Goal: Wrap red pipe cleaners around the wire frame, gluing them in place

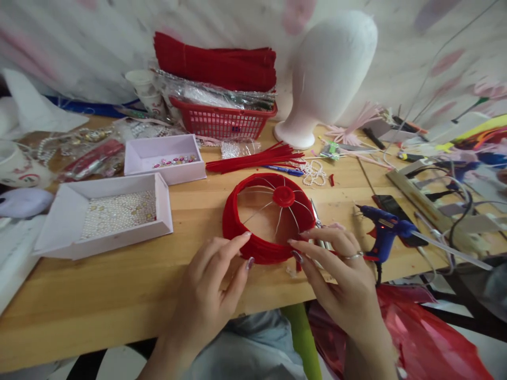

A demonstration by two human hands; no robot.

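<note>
"What fills the view?"
"A pale wooden tabletop [190, 211]; at its back, a smooth white foam head [332, 74]. Near the front edge, a round, velvety red band [271, 254]."
"And the hands?"
"The left hand [212, 274] and right hand [340, 274] each pinch its near side, thumb against fingers."
"How finished?"
"The band seems covered all round; thin silvery wire spokes [258, 212] remain bare, meeting a fuzzy red disc [283, 196]."

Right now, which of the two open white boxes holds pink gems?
The smaller white rectangular box, farther back, holding pink gems; the larger, nearer white box holds mostly white pearly beads.
</note>
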